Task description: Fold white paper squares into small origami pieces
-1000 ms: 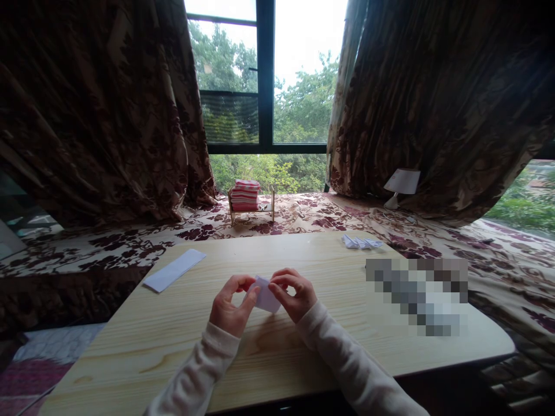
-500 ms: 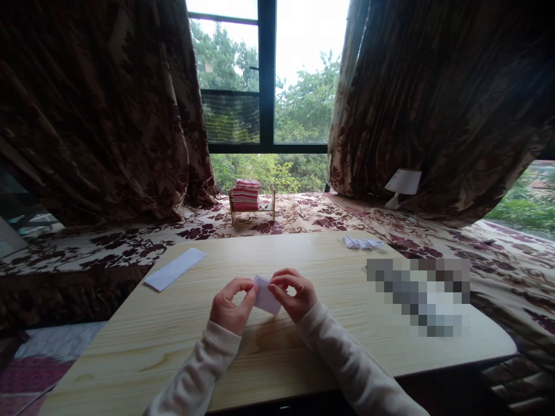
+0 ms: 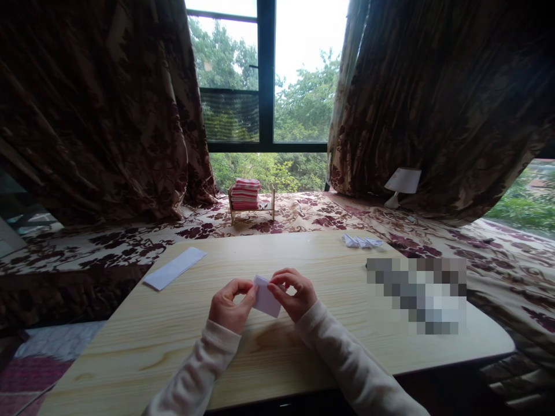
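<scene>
Both my hands pinch a small folded piece of white paper [image 3: 265, 299] just above the light wooden table [image 3: 173, 341]. My left hand [image 3: 229, 306] grips its left edge between thumb and forefinger. My right hand [image 3: 291, 294] has its fingers curled over the paper's upper right corner. Both arms wear pale long sleeves.
A white paper strip [image 3: 174, 268] lies at the table's far left. Several small folded white pieces [image 3: 361, 242] sit at the far right edge. Behind the table, a floral cloth carries a tiny wooden bed [image 3: 251, 203] with striped bedding and a small white lamp [image 3: 402, 185]. Dark curtains frame a window.
The hands and the paper have hardly moved; my left forefinger has slid a little along the paper's edge.
</scene>
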`<state>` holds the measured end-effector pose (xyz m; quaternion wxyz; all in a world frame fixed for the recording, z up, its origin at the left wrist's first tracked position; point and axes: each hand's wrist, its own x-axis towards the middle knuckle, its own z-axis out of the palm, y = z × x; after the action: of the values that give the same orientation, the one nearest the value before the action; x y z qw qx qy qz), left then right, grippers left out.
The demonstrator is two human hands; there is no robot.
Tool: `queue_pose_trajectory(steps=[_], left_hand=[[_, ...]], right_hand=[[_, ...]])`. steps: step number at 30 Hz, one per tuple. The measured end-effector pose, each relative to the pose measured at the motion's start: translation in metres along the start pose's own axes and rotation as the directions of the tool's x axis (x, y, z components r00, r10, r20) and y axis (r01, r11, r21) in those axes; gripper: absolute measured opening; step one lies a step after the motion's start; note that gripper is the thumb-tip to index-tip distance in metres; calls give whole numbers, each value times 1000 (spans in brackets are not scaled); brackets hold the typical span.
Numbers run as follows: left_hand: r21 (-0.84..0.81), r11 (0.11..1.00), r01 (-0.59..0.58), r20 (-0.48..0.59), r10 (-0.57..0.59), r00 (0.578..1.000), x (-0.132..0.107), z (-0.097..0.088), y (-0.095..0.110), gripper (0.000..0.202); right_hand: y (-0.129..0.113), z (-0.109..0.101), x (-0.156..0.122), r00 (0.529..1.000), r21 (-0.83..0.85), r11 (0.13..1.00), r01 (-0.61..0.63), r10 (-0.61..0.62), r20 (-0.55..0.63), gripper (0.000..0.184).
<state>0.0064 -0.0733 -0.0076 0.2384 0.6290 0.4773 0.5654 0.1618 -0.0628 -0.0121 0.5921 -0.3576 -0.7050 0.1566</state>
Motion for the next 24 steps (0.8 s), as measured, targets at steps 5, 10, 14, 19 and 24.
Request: queue_pose_trajectory(steps=[5, 10, 14, 19, 24], left_hand=[[-21, 1000, 5, -18, -5, 1000, 0, 2, -3, 15], [-36, 999, 5, -41, -7, 999, -1, 3, -5, 15], [-44, 999, 7, -50, -9, 999, -1, 4, -5, 15], [-50, 999, 5, -58, -8, 998, -1, 4, -3, 17], [-57, 998, 5, -54, -8, 998, -1, 4, -3, 17]], right_hand=[[0, 0, 1, 1000, -41, 999, 22, -23, -16, 4], [-1, 1, 2, 999, -28, 999, 18, -19, -31, 5], [-1, 1, 1, 999, -25, 1000, -4, 4, -34, 5], [0, 2, 1, 997, -37, 998, -59, 58, -45, 4], [1, 2, -1, 995, -7, 996, -94, 94, -42, 9]])
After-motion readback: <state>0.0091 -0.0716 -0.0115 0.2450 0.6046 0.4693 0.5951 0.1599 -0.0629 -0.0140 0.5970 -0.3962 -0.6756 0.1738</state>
